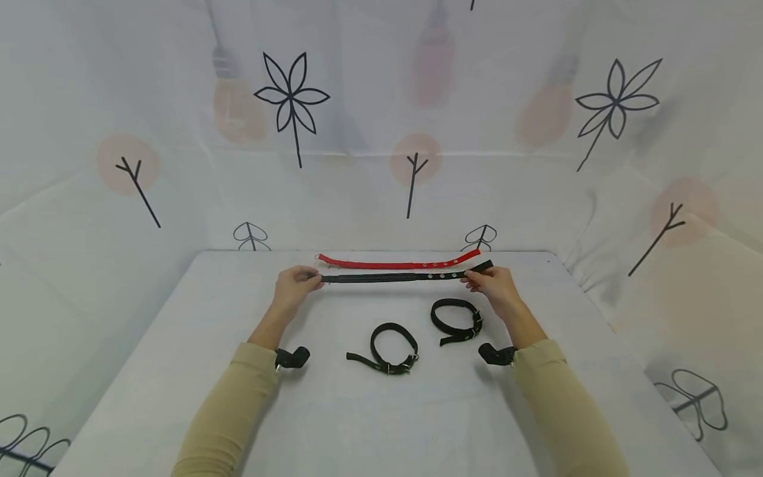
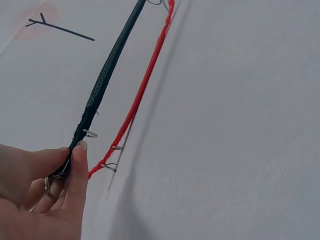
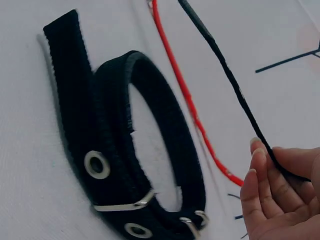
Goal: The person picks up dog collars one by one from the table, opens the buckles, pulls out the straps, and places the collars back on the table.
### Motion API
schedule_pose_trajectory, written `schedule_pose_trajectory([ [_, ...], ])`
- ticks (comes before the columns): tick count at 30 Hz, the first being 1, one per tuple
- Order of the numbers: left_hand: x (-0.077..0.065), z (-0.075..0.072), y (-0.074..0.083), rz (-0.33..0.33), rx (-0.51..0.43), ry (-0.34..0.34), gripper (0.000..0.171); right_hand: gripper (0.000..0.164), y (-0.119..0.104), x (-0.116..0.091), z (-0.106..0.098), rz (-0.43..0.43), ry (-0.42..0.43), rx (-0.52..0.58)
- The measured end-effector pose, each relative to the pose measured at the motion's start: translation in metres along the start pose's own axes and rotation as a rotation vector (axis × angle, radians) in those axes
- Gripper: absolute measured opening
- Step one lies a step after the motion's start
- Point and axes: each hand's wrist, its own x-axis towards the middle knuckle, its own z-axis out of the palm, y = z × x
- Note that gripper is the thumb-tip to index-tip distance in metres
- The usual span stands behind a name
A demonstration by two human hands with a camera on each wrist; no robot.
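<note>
A black collar (image 1: 381, 277) with metal eyelets is stretched out straight between both hands. My left hand (image 1: 295, 286) pinches its buckle end between thumb and fingers; in the left wrist view a metal ring hangs by the left fingers (image 2: 79, 170). Near the other end, past the eyelets, my right hand (image 1: 493, 286) pinches the strap, and a short tip sticks out beyond it. Just behind lies a red collar (image 1: 393, 265), also laid out lengthwise, with eyelets toward its right end and metal loops on its left.
Two more black collars, buckled into loops, lie nearer on the white table (image 1: 334, 424): one at the middle (image 1: 381, 366), the other (image 1: 438, 321) below the right hand. A printed white cloth (image 1: 357, 192) hangs behind the table's far edge.
</note>
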Motion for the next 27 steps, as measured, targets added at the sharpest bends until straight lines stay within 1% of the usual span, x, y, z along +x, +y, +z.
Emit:
schedule_pose_trajectory([
  [3, 0.005, 0.001, -0.003, -0.014, -0.001, 0.011, 0.032, 0.035, 0.007, 0.005, 0.002, 0.028, 0.002, 0.012],
  [7, 0.012, 0.005, -0.005, -0.040, -0.027, 0.016, 0.032, 0.033, 0.013, 0.011, 0.004, 0.065, 0.011, 0.005],
  [10, 0.019, 0.008, -0.005, -0.081, -0.042, 0.026, 0.030, 0.032, 0.014, 0.015, 0.006, 0.093, 0.017, 0.009],
  [12, 0.026, 0.011, -0.004, -0.103, -0.023, 0.034, 0.029, 0.030, 0.013, 0.019, 0.007, 0.113, 0.038, 0.020],
  [15, 0.034, 0.016, -0.006, -0.129, 0.037, 0.054, 0.027, 0.028, 0.014, 0.024, 0.009, 0.144, 0.067, 0.029],
  [17, 0.037, 0.018, -0.007, -0.134, 0.056, 0.067, 0.025, 0.027, 0.015, 0.028, 0.011, 0.161, 0.084, 0.030],
  [20, 0.042, 0.019, -0.007, -0.144, 0.052, 0.070, 0.024, 0.030, 0.016, 0.033, 0.013, 0.183, 0.091, 0.019],
  [25, 0.045, 0.021, -0.007, -0.157, 0.016, 0.043, 0.024, 0.033, 0.016, 0.038, 0.015, 0.215, 0.112, -0.008],
  [27, 0.046, 0.022, -0.007, -0.141, 0.001, 0.043, 0.024, 0.035, 0.016, 0.040, 0.016, 0.205, 0.115, -0.018],
])
